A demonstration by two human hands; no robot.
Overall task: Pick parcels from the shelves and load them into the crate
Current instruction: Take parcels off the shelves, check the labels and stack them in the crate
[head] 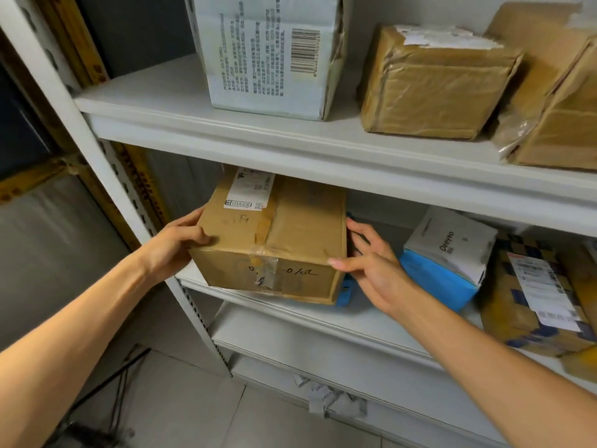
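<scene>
A brown cardboard box [290, 227] with a white label and handwriting stands at the left end of the middle shelf [284, 307], its front sticking out over the shelf edge. My left hand [171, 244] grips the box's left side with the thumb on top. My right hand [371, 263] holds the right front corner, with the thumb on the top edge and the fingers along the right face. No crate is in view.
The upper shelf [226, 134] carries a white printed carton [268, 59] and two brown taped parcels [436, 85]. Right of the box lie a white-and-blue packet [449, 253] and a chequered parcel [529, 302]. Something blue [344, 292] lies under the box. The white upright [106, 176] stands left.
</scene>
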